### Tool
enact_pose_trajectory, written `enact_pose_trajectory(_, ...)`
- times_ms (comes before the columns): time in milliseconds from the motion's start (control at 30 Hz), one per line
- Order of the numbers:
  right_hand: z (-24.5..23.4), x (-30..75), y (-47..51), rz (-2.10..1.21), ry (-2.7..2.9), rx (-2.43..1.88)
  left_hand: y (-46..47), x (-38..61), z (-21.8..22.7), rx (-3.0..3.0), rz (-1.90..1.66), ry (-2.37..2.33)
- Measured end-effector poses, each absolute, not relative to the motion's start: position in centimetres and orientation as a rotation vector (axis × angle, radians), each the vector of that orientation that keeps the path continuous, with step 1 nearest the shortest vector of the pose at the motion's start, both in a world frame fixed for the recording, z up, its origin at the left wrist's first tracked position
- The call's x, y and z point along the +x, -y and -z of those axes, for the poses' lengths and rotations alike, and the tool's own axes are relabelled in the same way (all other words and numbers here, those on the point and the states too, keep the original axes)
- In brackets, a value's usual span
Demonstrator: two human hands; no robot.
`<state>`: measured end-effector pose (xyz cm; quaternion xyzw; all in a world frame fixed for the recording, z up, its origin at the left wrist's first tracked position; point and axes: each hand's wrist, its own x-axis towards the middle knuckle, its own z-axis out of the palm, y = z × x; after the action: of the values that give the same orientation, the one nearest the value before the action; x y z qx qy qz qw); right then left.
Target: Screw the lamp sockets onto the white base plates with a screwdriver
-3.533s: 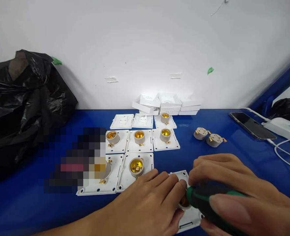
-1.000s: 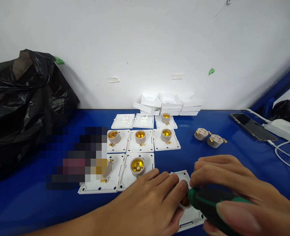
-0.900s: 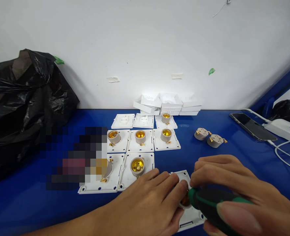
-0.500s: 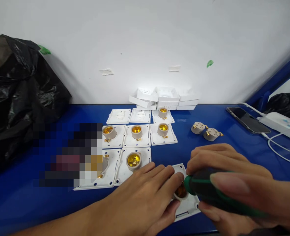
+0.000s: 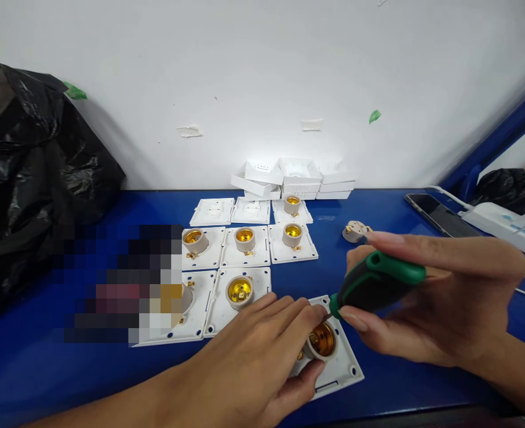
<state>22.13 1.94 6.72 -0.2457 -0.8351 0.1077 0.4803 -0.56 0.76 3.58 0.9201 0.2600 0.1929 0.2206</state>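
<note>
My left hand (image 5: 275, 345) is closed round a lamp socket (image 5: 322, 340), a beige ring with a brass-coloured threaded inside. This socket sits on a square white plate (image 5: 345, 362) at the table's front. In my right hand (image 5: 449, 303) is a screwdriver (image 5: 378, 279) with a green and black handle. Its handle slants down to the left, and its shaft points into or beside the socket near my left fingertips; the tip is hidden. Left of my hands, another socket (image 5: 240, 292) stands on its own white plate (image 5: 218, 309).
Behind lie rows of white plates, several with sockets. White boxes (image 5: 300, 172) are stacked against the wall. A loose socket (image 5: 355, 230), a phone (image 5: 436, 214) and a power strip (image 5: 494, 226) lie to the right. A black bag (image 5: 44, 142) stands left on the blue table (image 5: 88, 380).
My right hand has shifted its grip, and the screwdriver handle now tilts up to the right, its back end raised. My left hand stays on the socket. The view has moved slightly.
</note>
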Motion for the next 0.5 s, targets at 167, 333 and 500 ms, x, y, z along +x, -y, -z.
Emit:
enact_pose_trajectory(167,-6.0,22.3,-2.0,-0.184,1.938,-0.546,-0.8,-0.4,-3.9,2.539,-0.526,-0.685)
enact_pose_trajectory(333,-5.7,22.3,-1.7,-0.269,1.993,-0.562,-0.6,-0.5,-3.9,2.543,-0.547,-0.716)
enact_pose_trajectory(500,-6.1,22.0,-1.8,-0.174,1.959,-0.54,-0.6,-0.4,-3.6,2.534,-0.548,-0.699)
